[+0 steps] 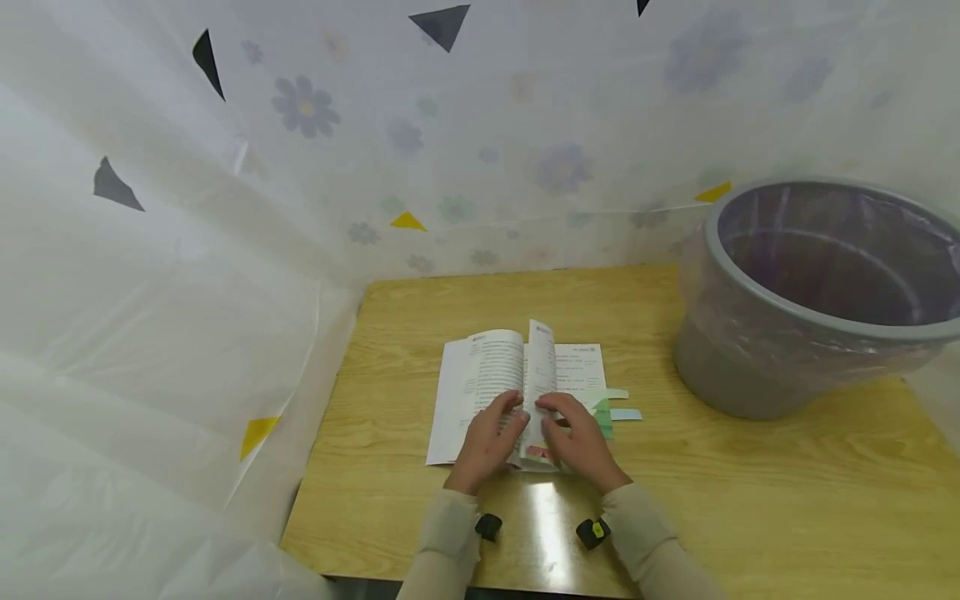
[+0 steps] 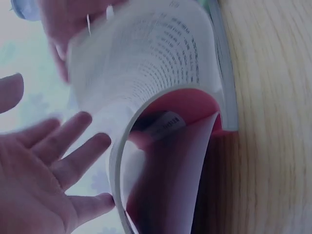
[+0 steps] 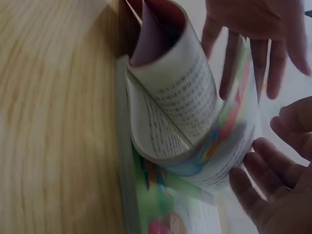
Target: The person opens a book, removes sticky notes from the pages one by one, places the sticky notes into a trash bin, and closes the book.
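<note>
Currently | two hands apart, left hand (image 1: pixel 487 446) and right hand (image 1: pixel 585 442), fingers loose, nothing clamped | one spread book (image 1: pixel 497 367) beneath, touched by both, seemingly to brace its raised leaf (image 1: pixel 541 367) between them | one bin (image 1: pixel 731 371), right of them | three yellow triangles (image 1: pixel 408 222), farther out on sheeting (image 1: pixel 172 317)

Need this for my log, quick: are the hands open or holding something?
Left hand: open, fingers spread beside the book.
Right hand: open, fingers against a raised page.
</note>
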`<state>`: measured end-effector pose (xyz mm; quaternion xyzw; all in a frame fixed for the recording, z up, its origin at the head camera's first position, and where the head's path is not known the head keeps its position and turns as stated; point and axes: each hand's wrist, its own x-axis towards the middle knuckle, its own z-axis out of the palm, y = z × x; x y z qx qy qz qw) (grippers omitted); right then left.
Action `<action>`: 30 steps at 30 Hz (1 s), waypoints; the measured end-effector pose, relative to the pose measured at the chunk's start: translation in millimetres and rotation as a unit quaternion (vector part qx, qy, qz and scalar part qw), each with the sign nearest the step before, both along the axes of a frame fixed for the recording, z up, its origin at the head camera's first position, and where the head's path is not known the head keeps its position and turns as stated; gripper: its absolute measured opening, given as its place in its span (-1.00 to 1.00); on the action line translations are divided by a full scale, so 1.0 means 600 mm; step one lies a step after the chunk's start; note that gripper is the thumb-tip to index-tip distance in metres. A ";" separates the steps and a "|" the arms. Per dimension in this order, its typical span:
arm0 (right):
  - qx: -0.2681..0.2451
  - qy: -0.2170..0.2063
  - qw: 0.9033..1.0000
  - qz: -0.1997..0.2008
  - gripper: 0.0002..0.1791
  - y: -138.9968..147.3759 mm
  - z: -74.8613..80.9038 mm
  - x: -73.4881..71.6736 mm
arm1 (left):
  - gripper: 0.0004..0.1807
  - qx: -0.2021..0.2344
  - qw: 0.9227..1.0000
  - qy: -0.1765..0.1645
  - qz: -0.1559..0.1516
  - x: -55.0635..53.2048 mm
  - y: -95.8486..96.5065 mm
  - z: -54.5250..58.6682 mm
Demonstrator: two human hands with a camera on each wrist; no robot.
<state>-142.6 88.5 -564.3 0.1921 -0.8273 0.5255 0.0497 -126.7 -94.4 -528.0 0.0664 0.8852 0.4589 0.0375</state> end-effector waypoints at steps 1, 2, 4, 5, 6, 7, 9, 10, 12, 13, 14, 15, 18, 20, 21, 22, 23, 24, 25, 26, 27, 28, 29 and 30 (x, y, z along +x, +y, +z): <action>-0.008 0.003 1.000 0.009 -0.66 -0.005 0.000 0.001 | -0.41 -0.002 1.000 0.003 0.007 0.000 0.001 0.001; -0.016 0.004 1.000 0.015 -0.65 -0.010 -0.001 0.003 | -0.37 -0.010 1.000 0.004 0.014 0.000 0.002 0.000; -0.028 -0.003 0.999 0.020 -0.62 -0.017 -0.002 0.005 | -0.31 -0.020 0.999 0.007 0.035 0.000 0.002 -0.003; -0.028 -0.009 0.999 0.017 -0.62 -0.020 -0.004 0.007 | -0.29 -0.029 0.998 0.009 0.049 0.002 0.001 -0.006; -0.024 -0.012 1.000 0.010 -0.63 -0.021 -0.007 0.009 | -0.27 -0.039 0.997 0.009 0.067 0.003 -0.001 -0.010; -0.012 -0.011 1.000 0.002 -0.64 -0.022 -0.010 0.012 | -0.26 -0.043 0.995 0.008 0.089 0.005 -0.003 -0.014; 0.022 -0.003 1.000 -0.011 -0.68 -0.021 -0.020 0.019 | -0.26 -0.053 0.989 0.012 0.138 0.009 -0.008 -0.022; 0.041 0.005 0.999 -0.012 -0.71 -0.020 -0.026 0.022 | -0.28 -0.061 0.985 0.020 0.158 0.011 -0.012 -0.025; 0.078 0.031 0.996 -0.003 -0.74 -0.017 -0.038 0.030 | -0.32 -0.087 0.979 0.040 0.181 0.014 -0.017 -0.030; 0.094 0.045 0.995 0.006 -0.74 -0.016 -0.043 0.033 | -0.35 -0.104 0.977 0.054 0.180 0.014 -0.019 -0.031; 0.104 0.057 0.993 0.018 -0.73 -0.015 -0.048 0.036 | -0.38 -0.126 0.974 0.069 0.173 0.013 -0.021 -0.031; 0.111 0.070 0.991 0.030 -0.72 -0.015 -0.051 0.037 | -0.41 -0.150 0.972 0.084 0.161 0.012 -0.021 -0.030; 0.115 0.088 0.988 0.057 -0.67 -0.018 -0.056 0.040 | -0.43 -0.235 0.957 0.122 0.118 0.007 -0.019 -0.028; 0.118 0.082 0.987 0.071 -0.63 -0.021 -0.055 0.040 | -0.39 -0.294 0.942 0.130 0.101 0.003 -0.015 -0.026; 0.117 0.078 0.987 0.077 -0.61 -0.023 -0.054 0.039 | -0.35 -0.321 0.934 0.128 0.094 0.001 -0.013 -0.025; 0.117 0.071 0.987 0.084 -0.60 -0.024 -0.053 0.038 | -0.30 -0.346 0.926 0.121 0.087 0.000 -0.010 -0.025; 0.119 0.063 0.987 0.090 -0.59 -0.025 -0.052 0.038 | -0.26 -0.368 0.920 0.110 0.078 -0.001 -0.007 -0.025; 0.119 0.056 0.986 0.097 -0.59 -0.026 -0.051 0.037 | -0.23 -0.382 0.916 0.101 0.066 -0.001 -0.004 -0.025; 0.120 0.050 0.986 0.104 -0.58 -0.026 -0.050 0.037 | -0.21 -0.392 0.914 0.097 0.050 -0.001 -0.001 -0.025; 0.118 0.043 0.986 0.111 -0.57 -0.025 -0.050 0.038 | -0.24 -0.398 0.912 0.096 0.032 -0.001 0.001 -0.026; 0.118 0.038 0.985 0.118 -0.56 -0.025 -0.049 0.039 | -0.29 -0.398 0.912 0.097 0.014 0.000 0.003 -0.028; 0.118 0.034 0.985 0.122 -0.56 -0.023 -0.049 0.040 | -0.36 -0.395 0.913 0.102 -0.002 0.002 0.004 -0.031; 0.118 0.032 0.985 0.126 -0.57 -0.022 -0.049 0.041 | -0.43 -0.389 0.915 0.107 -0.016 0.003 0.005 -0.033; 0.115 0.030 0.985 0.127 -0.57 -0.020 -0.049 0.042 | -0.50 -0.384 0.916 0.116 -0.025 0.005 0.005 -0.037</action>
